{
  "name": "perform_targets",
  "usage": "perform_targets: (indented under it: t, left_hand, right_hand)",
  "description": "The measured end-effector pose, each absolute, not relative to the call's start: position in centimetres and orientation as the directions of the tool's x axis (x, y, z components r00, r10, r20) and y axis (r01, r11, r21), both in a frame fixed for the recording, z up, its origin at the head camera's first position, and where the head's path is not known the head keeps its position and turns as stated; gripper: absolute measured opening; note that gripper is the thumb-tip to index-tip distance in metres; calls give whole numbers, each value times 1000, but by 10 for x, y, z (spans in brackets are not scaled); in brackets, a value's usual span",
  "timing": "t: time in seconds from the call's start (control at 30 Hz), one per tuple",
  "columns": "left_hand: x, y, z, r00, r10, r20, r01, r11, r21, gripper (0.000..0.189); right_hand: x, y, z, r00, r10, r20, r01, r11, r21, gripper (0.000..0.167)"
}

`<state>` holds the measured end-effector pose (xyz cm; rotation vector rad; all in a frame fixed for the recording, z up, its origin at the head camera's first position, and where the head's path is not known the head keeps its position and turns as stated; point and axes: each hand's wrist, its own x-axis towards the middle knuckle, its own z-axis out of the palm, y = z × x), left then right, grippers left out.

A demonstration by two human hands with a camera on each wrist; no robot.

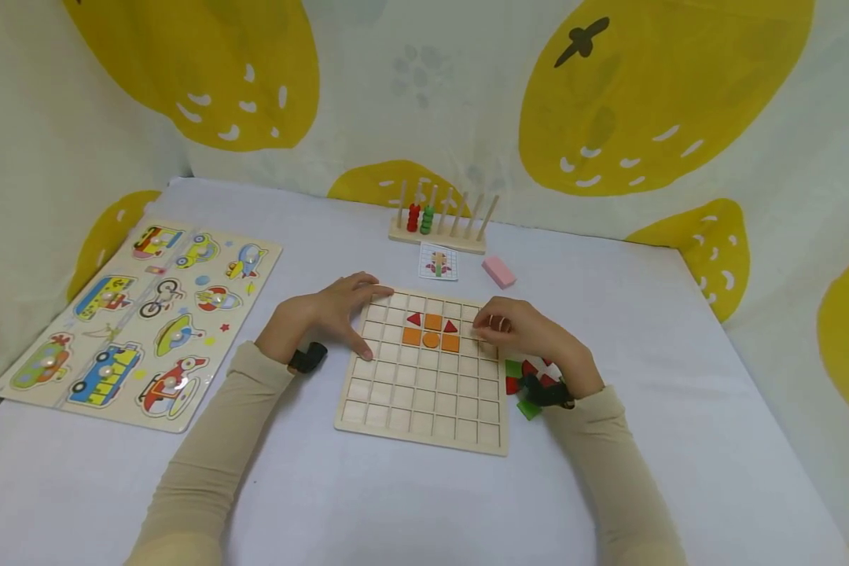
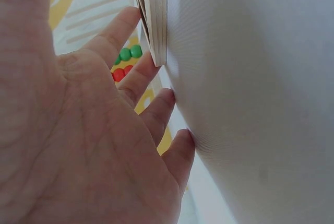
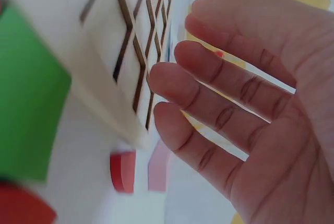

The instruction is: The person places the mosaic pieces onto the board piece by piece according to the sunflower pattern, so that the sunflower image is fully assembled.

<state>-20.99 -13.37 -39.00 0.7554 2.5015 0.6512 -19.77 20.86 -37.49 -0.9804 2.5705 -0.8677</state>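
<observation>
A wooden grid board (image 1: 424,401) lies on the white cloth, holding several orange pieces (image 1: 431,323) and two red triangles (image 1: 450,325) in its upper middle. My left hand (image 1: 336,310) rests spread at the board's left edge, thumb on the rim; in the left wrist view the left hand's fingertips (image 2: 182,140) touch the board's side and the cloth. Over the board's right side hovers my right hand (image 1: 520,324), fingers bent and thumb close to the index. No piece shows in the right hand (image 3: 276,145). Red and green pieces (image 1: 529,409) lie partly hidden under the right wrist.
Behind the board stand a small pattern card (image 1: 438,262), a pink block (image 1: 498,272) and a peg rack (image 1: 439,238) with red and green beads. A vehicle peg puzzle (image 1: 219,342) lies on the left. Patterned fabric (image 1: 424,94) hangs around the table.
</observation>
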Motion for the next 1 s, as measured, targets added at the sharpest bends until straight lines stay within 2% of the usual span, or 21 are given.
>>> perform_targets:
  t: [0.2,0.33,0.7,1.0]
  left_hand:
    - [-210,-134,-391,-754,597,-273,386,740,551,110]
    - [-210,-134,-392,-757,592,-276,378,742,553,110]
    - [-212,-135,-394,-759,590,-274,378,742,554,109]
    - [-211,-135,-393,-758,586,-287,367,747,555,110]
  right_hand:
    - [-200,227,-371,-767,-642,-4,-524,629,-574,11]
    - [-202,240,-369,-789,-613,-33,-498,671,-549,11]
    - [-204,267,-363,-867,-481,-128,-339,759,-556,17]
    - [-202,281,-365,-880,-408,-242,-244,827,-506,24]
